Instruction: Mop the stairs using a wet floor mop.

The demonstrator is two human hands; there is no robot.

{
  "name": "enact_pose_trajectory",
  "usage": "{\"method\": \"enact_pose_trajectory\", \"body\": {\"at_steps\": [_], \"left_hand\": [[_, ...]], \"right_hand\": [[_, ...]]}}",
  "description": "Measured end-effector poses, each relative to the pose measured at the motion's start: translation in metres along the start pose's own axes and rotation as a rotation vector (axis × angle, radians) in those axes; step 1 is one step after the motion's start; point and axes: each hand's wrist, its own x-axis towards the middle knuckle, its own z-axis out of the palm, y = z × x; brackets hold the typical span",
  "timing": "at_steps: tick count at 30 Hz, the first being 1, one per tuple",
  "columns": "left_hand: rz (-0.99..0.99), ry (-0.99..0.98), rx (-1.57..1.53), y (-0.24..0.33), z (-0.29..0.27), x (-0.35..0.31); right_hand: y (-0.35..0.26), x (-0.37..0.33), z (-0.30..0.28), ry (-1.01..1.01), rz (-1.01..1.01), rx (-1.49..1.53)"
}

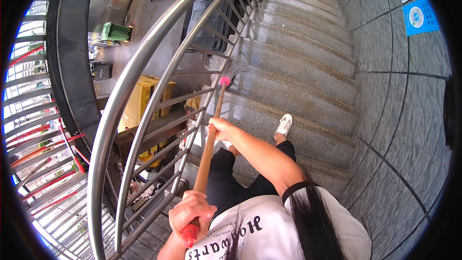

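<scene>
While left hand (191,213) and right hand (222,128) curl fingers around the mop handle (206,160), running roughly six to twelve o'clock, the mop head (235,69) lies toward twelve, right hand nearer.

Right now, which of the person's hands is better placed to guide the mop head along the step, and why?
Probably the right hand: it holds the wooden handle nearer the mop head, while the left hand is back by the red end.

Pink mop socket (224,81), grey strands (236,68), speckled steps (299,71).
</scene>
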Motion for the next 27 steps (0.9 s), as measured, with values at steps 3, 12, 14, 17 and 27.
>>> {"method": "enact_pose_trajectory", "body": {"at_steps": [3,12,14,17,27], "left_hand": [[0.065,-0.018,-0.027,0.01,-0.003,0.0],[0.234,0.142,-0.303,0.075,-0.037,-0.004],[0.352,0.179,-0.433,0.075,-0.05,-0.003],[0.251,0.294,-0.486,0.054,-0.062,-0.013],[-0.111,-0.144,-0.456,-0.048,0.005,0.043]], "right_hand": [[0.002,-0.023,0.019,-0.04,-0.022,0.159],[0.027,-0.107,0.043,-0.156,-0.131,0.34],[0.023,-0.131,0.047,-0.182,-0.171,0.377],[0.012,-0.145,0.017,-0.176,-0.225,0.384],[-0.049,-0.084,-0.117,0.414,-0.228,0.33]]}}
